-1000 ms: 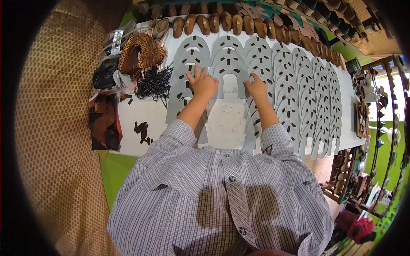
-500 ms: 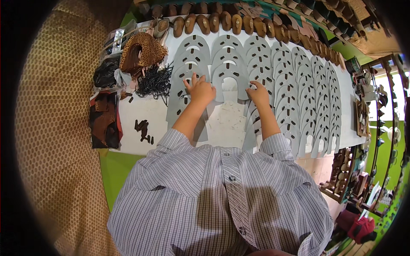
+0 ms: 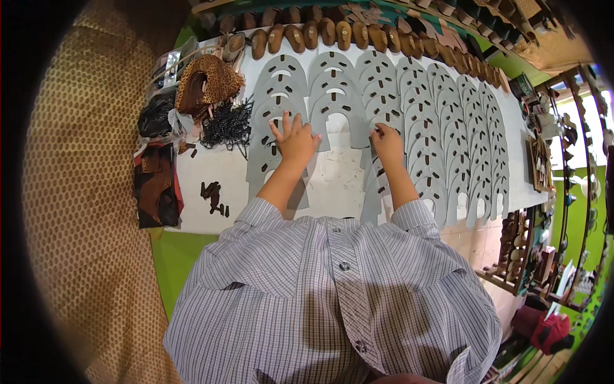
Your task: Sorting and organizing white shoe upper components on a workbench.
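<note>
Grey horseshoe-shaped pieces lie overlapping in columns on a white table, several small dark brown strips on each. My left hand is over the left column, its fingers spread and nothing seen in them. My right hand is at the third column, near the right leg of the front piece in the second column. Its thumb and fingers are pinched together; what they hold, if anything, is too small to make out. A little pile of loose dark strips sits left of my left forearm.
Wooden shoe lasts line the table's far edge. At the left are a leopard-print piece, a tangle of black cord, a black plastic bag and dark red-brown material. Shoe racks stand at the right.
My right hand's fingers have drawn closer together, and it has stayed near the third column. My left hand remains spread over the left column. The whole view has shifted slightly.
</note>
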{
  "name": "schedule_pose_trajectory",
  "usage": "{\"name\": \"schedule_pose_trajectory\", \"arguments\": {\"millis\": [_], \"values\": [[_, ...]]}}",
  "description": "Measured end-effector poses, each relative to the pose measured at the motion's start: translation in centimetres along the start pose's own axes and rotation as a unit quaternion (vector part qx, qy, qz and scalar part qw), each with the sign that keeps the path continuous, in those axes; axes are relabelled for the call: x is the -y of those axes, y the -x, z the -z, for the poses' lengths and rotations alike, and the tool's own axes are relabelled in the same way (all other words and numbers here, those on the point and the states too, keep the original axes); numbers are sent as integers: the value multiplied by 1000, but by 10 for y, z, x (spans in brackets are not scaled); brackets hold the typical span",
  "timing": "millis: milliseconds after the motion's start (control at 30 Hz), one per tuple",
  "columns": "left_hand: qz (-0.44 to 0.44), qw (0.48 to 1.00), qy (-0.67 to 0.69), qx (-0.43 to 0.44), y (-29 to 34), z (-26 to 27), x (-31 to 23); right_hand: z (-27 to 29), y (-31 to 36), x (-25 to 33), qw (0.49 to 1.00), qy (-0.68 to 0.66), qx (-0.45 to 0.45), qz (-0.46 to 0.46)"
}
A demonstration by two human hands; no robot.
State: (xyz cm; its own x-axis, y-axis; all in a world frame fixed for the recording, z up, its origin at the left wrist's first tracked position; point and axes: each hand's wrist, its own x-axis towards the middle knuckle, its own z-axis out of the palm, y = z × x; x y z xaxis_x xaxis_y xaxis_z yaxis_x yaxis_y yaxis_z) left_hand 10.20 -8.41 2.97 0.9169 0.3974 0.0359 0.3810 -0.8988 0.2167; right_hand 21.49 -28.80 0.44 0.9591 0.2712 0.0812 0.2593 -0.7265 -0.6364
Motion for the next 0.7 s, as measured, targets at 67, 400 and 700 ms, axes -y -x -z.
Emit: {"name": "schedule_pose_trajectory", "arguments": {"millis": [67,400,700], "values": [[-40,999,16,-34,12,0,-6,13,3,-10,1000,-8,-3,3],[-280,946,152,52,97,-26,-54,77,59,-52,999,29,-16,43],[-421,889,164,75,142,-31,-73,104,146,-60,968,132,76,201]]}}
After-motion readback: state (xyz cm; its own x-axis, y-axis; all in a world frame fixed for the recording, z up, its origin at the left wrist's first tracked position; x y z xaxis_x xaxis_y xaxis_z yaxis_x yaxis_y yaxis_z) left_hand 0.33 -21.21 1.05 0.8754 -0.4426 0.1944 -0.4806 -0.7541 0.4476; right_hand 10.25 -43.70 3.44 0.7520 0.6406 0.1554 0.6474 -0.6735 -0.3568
